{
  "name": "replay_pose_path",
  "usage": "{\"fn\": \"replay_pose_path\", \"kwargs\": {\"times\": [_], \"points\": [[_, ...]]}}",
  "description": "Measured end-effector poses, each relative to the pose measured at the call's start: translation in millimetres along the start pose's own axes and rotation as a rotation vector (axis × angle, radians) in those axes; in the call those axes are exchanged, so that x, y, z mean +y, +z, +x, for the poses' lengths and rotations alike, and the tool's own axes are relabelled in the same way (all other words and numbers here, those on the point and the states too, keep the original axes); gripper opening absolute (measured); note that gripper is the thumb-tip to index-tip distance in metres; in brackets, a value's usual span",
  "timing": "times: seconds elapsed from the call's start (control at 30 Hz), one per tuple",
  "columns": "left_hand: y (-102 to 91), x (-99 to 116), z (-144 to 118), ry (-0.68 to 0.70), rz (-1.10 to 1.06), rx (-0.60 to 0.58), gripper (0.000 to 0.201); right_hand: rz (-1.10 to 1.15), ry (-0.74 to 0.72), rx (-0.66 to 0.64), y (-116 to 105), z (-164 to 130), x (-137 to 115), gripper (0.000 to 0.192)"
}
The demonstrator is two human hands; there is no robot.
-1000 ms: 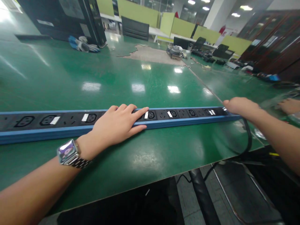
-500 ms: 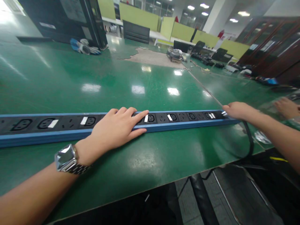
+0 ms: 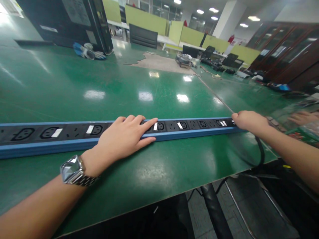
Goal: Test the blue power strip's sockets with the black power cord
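A long blue power strip (image 3: 169, 134) with black sockets and small white labels lies across the green table. My left hand (image 3: 122, 136), with a metal watch on its wrist, rests over the strip's middle. Its fingers are stretched out, the index finger along the top and the thumb against the near side. At the strip's right end my right hand (image 3: 249, 122) is closed. Whatever it grips is hidden by the fingers. From beneath it a black cable (image 3: 261, 151) loops down toward the table's front edge.
Grey-blue gloves (image 3: 88, 51) lie beside a large black case (image 3: 67, 23) at the back left. Another person's hand (image 3: 301, 118) is at the far right, blurred. A chair (image 3: 259, 202) stands below the front edge. A small device (image 3: 184, 61) sits farther back.
The view has shifted slightly. My right hand now covers more of the strip's right end, hiding most of the shiny part there. My left hand stays on the strip.
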State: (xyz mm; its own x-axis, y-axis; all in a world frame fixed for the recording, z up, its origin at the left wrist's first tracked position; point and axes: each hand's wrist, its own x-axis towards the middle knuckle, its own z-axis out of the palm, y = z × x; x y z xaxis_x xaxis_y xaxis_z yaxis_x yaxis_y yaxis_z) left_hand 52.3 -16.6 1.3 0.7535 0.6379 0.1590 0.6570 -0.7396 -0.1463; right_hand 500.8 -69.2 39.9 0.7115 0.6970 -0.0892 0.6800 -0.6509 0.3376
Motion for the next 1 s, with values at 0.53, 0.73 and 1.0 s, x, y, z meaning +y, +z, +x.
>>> {"fn": "replay_pose_path", "kwargs": {"times": [0.53,0.73,1.0], "points": [[0.0,-0.2,0.6,-0.004,-0.013,-0.025,0.065,0.039,0.013,0.073,19.8,-2.6,-5.4,0.058],[-2.0,2.1,0.3,-0.017,-0.02,-0.027,0.064,-0.028,-0.044,0.028,8.1,-8.6,-8.2,0.056],[-4.9,4.7,-4.0,-0.011,-0.075,-0.002,0.062,0.073,0.01,0.097,14.5,-13.1,15.5,0.047]]}}
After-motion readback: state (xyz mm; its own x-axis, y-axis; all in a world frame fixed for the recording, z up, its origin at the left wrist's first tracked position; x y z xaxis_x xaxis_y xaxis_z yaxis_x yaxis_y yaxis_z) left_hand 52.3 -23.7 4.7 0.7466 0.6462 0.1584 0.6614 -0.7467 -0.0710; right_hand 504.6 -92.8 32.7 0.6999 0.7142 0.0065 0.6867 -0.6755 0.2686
